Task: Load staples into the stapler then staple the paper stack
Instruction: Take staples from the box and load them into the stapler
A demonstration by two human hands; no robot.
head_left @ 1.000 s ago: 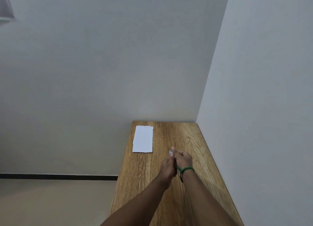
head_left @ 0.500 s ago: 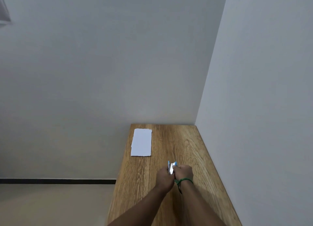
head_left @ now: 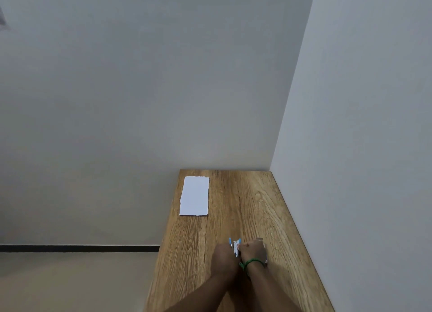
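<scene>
A small blue and silver stapler [head_left: 235, 246] pokes up between my two hands, its top spread apart from its base. My left hand [head_left: 224, 259] is closed around its left side and my right hand [head_left: 253, 251], with a green band at the wrist, is closed on its right side. Both hands rest low over the wooden table [head_left: 257, 206]. No staples can be made out. The white paper stack [head_left: 195, 196] lies flat near the table's far left corner, well away from both hands.
A grey wall runs close along the table's right edge [head_left: 301, 239] and another stands behind its far edge. The table's left edge [head_left: 163, 237] drops off to a beige floor with a black baseboard strip [head_left: 79, 248].
Both hands have drawn back toward me and lower onto the table. The stapler, barely seen a second ago, now shows its blue top spread open between the hands.
</scene>
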